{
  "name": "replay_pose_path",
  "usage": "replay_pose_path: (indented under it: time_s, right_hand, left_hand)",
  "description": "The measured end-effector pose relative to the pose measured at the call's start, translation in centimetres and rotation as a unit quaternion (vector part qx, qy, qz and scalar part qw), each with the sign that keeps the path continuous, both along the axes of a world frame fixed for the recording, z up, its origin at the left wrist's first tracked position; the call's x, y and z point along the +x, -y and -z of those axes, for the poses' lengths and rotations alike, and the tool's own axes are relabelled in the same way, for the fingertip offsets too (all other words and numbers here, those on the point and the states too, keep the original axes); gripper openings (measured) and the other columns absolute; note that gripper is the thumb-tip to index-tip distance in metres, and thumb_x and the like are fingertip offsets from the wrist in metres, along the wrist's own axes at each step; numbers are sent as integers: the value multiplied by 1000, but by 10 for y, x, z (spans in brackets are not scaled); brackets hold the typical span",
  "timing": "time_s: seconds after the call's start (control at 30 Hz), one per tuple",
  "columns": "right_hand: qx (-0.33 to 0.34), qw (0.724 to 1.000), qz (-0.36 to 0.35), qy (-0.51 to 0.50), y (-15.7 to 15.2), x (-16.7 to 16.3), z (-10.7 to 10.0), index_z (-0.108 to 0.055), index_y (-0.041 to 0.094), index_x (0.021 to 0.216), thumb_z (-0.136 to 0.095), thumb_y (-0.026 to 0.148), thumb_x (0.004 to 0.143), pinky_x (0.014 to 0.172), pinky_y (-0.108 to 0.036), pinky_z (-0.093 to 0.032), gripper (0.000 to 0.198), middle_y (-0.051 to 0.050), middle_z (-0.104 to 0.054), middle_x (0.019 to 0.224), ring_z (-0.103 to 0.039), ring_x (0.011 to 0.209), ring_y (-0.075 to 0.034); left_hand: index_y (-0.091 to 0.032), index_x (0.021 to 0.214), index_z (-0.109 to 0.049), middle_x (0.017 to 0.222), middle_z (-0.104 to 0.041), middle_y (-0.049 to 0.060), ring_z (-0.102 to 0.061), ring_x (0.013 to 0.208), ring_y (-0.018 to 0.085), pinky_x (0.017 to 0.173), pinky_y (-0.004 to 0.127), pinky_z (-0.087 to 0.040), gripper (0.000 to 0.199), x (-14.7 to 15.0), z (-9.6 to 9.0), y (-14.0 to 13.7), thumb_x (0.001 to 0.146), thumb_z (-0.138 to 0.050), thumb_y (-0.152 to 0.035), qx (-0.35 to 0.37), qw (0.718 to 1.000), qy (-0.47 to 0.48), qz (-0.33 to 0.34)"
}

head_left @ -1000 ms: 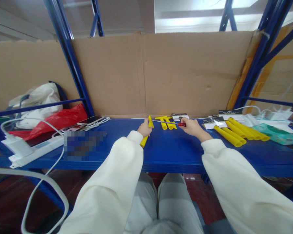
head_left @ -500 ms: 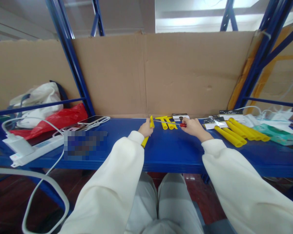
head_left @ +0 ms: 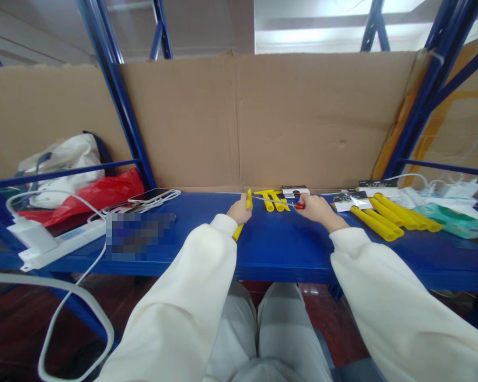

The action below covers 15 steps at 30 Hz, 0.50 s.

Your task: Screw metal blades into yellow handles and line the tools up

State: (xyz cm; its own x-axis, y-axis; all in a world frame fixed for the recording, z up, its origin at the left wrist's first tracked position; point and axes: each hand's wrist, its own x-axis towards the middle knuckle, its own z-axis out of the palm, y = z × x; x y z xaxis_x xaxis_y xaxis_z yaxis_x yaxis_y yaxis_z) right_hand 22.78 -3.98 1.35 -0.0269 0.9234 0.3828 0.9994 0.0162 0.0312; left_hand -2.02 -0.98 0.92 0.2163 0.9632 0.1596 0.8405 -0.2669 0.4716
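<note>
My left hand [head_left: 239, 211] is closed round a yellow T-shaped plastic piece [head_left: 249, 198]; its tube end shows below the fist. In my right hand [head_left: 317, 209] is a screwdriver [head_left: 300, 205] with a red handle. The thin metal shaft points left, its tip at the head of the yellow piece; whether it touches a screw there is too small to tell. Beyond the shaft, other yellow T-shaped pieces [head_left: 268, 203] lie on the blue shelf [head_left: 279, 249]. Several yellow tubes [head_left: 376, 224] rest right of my right hand.
Small bags with black-and-white labels [head_left: 351, 200] lie near the tubes, and a green packet [head_left: 454, 218] at the far right. On the left are a phone [head_left: 150, 196], a white power strip [head_left: 69, 243] with cables, and a red bag [head_left: 99, 193]. A cardboard wall [head_left: 239, 122] stands behind.
Both hands keep their hold, nearly in place. The view has shifted very slightly; the screwdriver is still lined up with the yellow piece.
</note>
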Motion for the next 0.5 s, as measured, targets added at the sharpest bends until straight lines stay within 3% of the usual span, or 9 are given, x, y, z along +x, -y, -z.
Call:
replay_pose_path:
  time_s: [0.23, 0.5]
  right_hand:
    - [-12, 1000, -13, -19, 0, 0, -3, -65, 20, 96, -53, 24, 82, 83, -35, -39, 19, -11, -76, 101, -68, 95, -28]
    - [-38, 999, -22, -30, -3, 3, 2, -62, 21, 90, -60, 20, 78, 64, -28, -38, 12, -9, -75, 89, -66, 77, -23]
  left_hand:
    - [-15, 139, -35, 118, -72, 19, -75, 94, 25, 86, 35, -56, 46, 1, -1, 2, 96, -50, -18, 1, 1000, -4, -5]
    - [-16, 141, -36, 116, -73, 19, -75, 96, 27, 88, 36, -55, 49, 3, -1, 4, 94, -51, -17, 7, 1000, 2, -11]
